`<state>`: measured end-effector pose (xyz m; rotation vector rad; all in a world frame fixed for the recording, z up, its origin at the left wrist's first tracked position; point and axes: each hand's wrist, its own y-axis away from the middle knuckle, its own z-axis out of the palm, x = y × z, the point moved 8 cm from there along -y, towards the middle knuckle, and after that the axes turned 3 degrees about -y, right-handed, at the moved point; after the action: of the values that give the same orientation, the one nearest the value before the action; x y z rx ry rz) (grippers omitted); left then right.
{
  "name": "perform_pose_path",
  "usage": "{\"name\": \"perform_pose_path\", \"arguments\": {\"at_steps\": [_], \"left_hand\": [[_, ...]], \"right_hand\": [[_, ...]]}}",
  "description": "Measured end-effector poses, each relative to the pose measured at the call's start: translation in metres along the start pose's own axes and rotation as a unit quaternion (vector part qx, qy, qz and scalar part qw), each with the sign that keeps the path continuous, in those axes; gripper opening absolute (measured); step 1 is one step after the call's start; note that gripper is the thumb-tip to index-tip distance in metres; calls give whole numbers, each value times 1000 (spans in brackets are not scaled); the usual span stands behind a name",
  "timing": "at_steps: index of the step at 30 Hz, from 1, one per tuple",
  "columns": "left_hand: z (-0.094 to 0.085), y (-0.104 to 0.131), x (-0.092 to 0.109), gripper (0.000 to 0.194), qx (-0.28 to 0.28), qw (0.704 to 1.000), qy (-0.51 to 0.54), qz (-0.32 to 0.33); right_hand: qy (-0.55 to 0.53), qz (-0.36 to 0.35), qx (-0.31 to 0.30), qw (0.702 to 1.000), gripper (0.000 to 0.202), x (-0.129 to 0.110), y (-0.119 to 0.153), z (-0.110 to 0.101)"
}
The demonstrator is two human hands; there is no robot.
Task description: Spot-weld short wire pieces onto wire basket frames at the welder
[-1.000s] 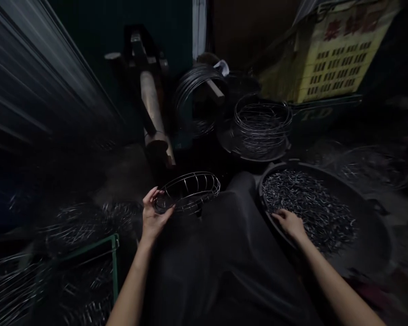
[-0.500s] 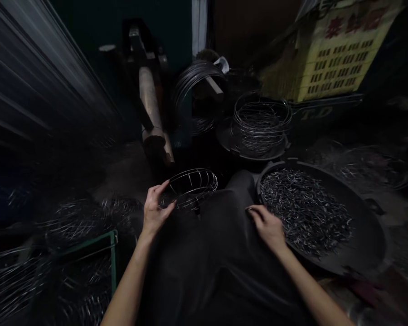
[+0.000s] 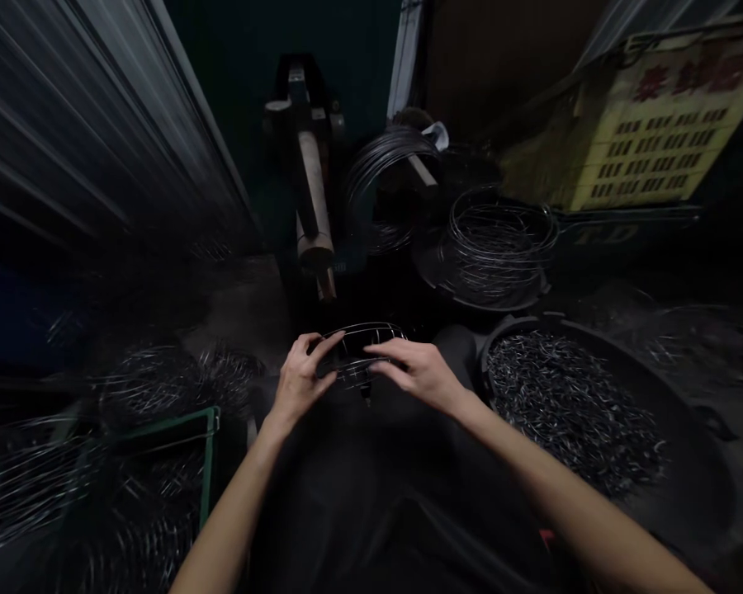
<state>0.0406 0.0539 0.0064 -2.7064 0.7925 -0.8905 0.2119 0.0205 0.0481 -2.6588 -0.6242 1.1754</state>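
Note:
A round cage-like wire frame (image 3: 371, 327), with two rings joined by short cross wires, is held tilted above my lap. My left hand (image 3: 300, 375) grips its left side between thumb and fingers. At the frame's right side, my right hand (image 3: 414, 371) has thumb and fingertips pinched close together over the near wires. Whether a small piece sits in that pinch is too dark and blurred to tell. A small dark fixture with a pointed tip (image 3: 366, 393) shows just below the frame. Dark cloth (image 3: 359, 478) covers my lap.
A wide black pan (image 3: 699, 462) of short metal pieces (image 3: 570, 404) stands at right. Behind it are a tray of wire rings (image 3: 501, 239) and a yellow crate (image 3: 656, 148). Wire fills a green-rimmed crate (image 3: 209, 454) at left. A machine arm (image 3: 313, 190) stands ahead.
My right hand has moved left from beside the pan to the wire frame. My left hand still holds the frame, now tilted flatter. The whole view has shifted.

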Motion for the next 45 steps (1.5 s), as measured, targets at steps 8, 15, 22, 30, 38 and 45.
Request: {"name": "perform_pose_path", "arguments": {"at_steps": [8, 15, 22, 30, 38, 45], "left_hand": [[-16, 5, -5, 61, 11, 998, 42, -47], [-18, 5, -9, 58, 30, 996, 57, -54], [-15, 5, -14, 60, 23, 996, 63, -64], [-16, 1, -20, 58, 61, 995, 53, -52], [-24, -7, -29, 57, 80, 995, 55, -32], [-17, -13, -36, 56, 90, 994, 52, -23]], "right_hand": [[289, -241, -39, 926, 24, -23, -17, 33], [270, -290, -5, 918, 16, -28, -23, 31], [277, -301, 24, 912, 17, -28, -23, 34], [353, -338, 22, 872, 30, -32, -26, 37], [382, -369, 28, 847, 27, -34, -35, 40], [372, -389, 59, 840, 23, -36, -36, 38]]}}
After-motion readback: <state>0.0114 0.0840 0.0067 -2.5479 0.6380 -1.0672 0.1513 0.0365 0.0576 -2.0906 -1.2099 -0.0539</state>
